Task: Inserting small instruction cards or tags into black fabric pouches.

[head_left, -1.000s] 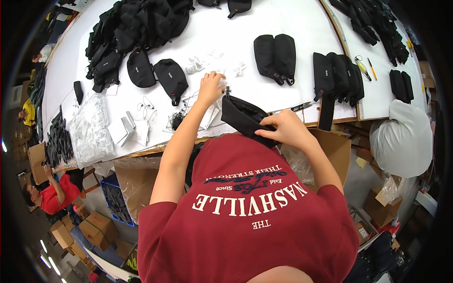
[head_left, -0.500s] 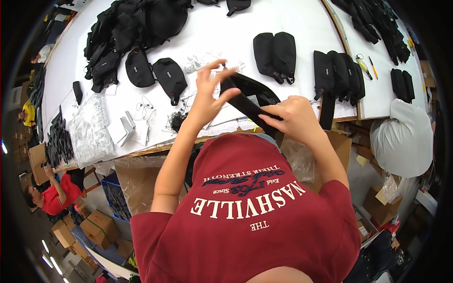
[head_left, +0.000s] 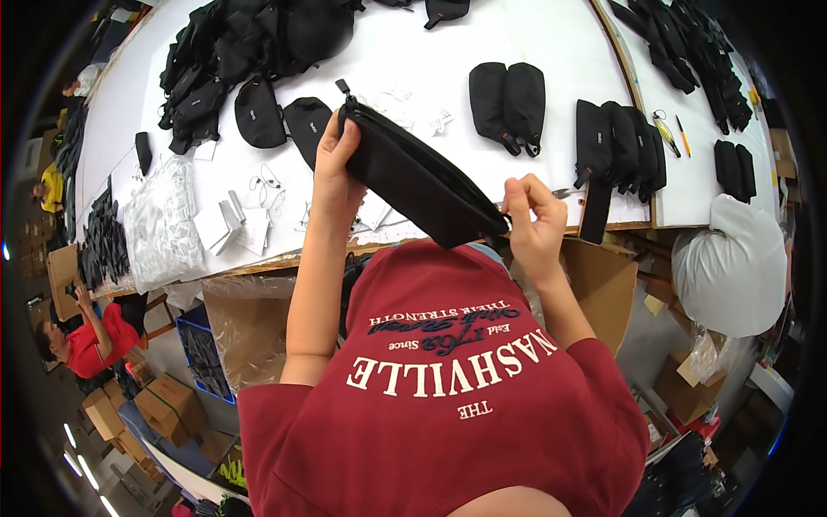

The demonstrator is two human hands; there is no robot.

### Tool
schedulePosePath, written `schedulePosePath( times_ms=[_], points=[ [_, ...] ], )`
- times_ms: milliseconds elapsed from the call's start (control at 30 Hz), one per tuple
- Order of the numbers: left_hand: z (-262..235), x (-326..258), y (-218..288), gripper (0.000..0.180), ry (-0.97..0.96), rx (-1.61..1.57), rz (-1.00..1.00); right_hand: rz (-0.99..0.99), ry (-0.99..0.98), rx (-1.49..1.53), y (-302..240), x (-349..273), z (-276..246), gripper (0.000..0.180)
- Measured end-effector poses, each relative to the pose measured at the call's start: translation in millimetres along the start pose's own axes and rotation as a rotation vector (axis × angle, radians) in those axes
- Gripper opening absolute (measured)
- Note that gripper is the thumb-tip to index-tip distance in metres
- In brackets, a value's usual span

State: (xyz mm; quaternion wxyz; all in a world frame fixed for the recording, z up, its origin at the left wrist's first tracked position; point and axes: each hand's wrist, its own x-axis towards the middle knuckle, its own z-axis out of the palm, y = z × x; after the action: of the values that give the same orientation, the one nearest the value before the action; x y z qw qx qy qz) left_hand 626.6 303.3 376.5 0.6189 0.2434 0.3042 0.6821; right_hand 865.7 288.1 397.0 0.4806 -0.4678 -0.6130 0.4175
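A black zippered pouch (head_left: 418, 185) is held slantwise above the table's near edge, its long zipper side facing up and parted along the top. My left hand (head_left: 338, 168) is closed on its upper left end, the thumb pressed on the fabric below a zipper pull (head_left: 343, 87) that sticks up. At the lower right end my right hand (head_left: 536, 226) pinches the pouch's corner; exactly what lies between its fingertips is too small to tell. Behind the left hand lies another black pouch (head_left: 307, 127), partly covered.
The white table (head_left: 413, 52) carries a black pouch heap (head_left: 258, 43), paired pouches (head_left: 506, 103), a pouch row (head_left: 616, 142), a clear plastic bag pile (head_left: 164, 224) and white cards (head_left: 226, 224). A pointed metal tool (head_left: 562, 193) shows beside my right hand. A person in red (head_left: 99, 345) is at left.
The pouch has swung to show its outer side, its mouth narrower. My left hand, blurred and spread before, now grips its end. My right hand has shifted down to the other corner.
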Motion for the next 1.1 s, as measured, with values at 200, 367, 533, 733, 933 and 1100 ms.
schedulePosePath(
  times_ms=[200, 367, 533, 733, 933, 1100],
  points=[
    [2.6, 6.8, 13.8, 0.025, -0.020, 0.034, -0.015, -0.084, -0.228, -0.036, 4.8, 1.2, -5.6, 0.034],
    [24.3, 4.0, 22.1, 0.027, -0.174, 0.296, -0.214, -0.313, -0.277, -0.067, -48.6, 47.0, 3.4, 0.017],
    [41.6, -4.3, 24.5, 0.026, -0.248, 0.381, -0.246, -0.424, -0.391, -0.259, -66.4, 67.0, 17.5, 0.018],
    [31.0, -6.6, 20.2, 0.024, -0.224, 0.400, -0.220, -0.536, -0.425, -0.410, -70.2, 68.1, 20.8, 0.012],
    [2.9, 12.1, 24.4, 0.021, -0.127, 0.142, -0.125, -0.339, -0.769, -0.214, -74.0, 46.8, 21.2, 0.009],
    [-26.1, 24.0, 37.5, 0.019, -0.068, 0.035, -0.056, -0.257, -0.919, -0.080, -71.7, 27.1, 23.9, 0.005]
  ],
)
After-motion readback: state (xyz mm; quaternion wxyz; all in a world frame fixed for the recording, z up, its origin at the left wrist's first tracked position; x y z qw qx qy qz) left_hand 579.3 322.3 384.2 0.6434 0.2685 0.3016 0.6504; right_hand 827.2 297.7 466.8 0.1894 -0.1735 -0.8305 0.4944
